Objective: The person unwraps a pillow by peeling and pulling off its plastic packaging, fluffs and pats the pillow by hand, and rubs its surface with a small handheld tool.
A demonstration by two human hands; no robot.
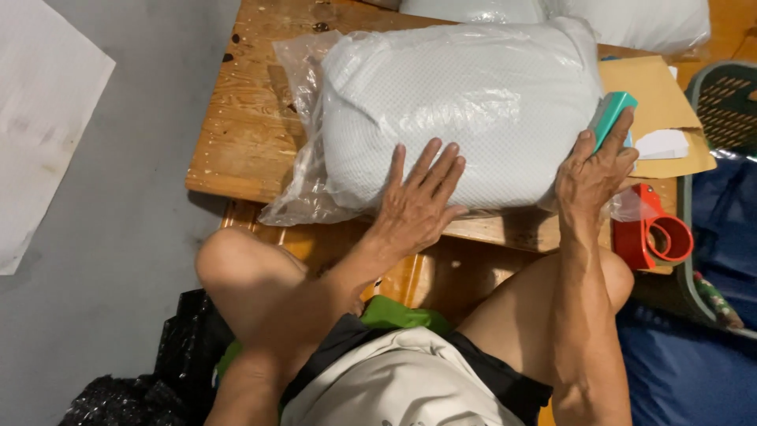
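Note:
A white pillow sealed in a clear plastic bag (465,102) lies on a low wooden table (244,134). My left hand (418,201) rests flat on the pillow's near edge, fingers spread. At the pillow's right end, my right hand (593,170) is closed around a small teal handheld device (613,114), pressing it against the bag. Loose plastic from the bag's open end bunches at the left (296,189).
A red tape dispenser (650,233) sits at the table's right corner. Brown cardboard with white paper (658,102) lies beyond the right hand. More bagged white pillows (631,20) lie at the back. A green basket (725,95) and black plastic bags (134,386) flank me.

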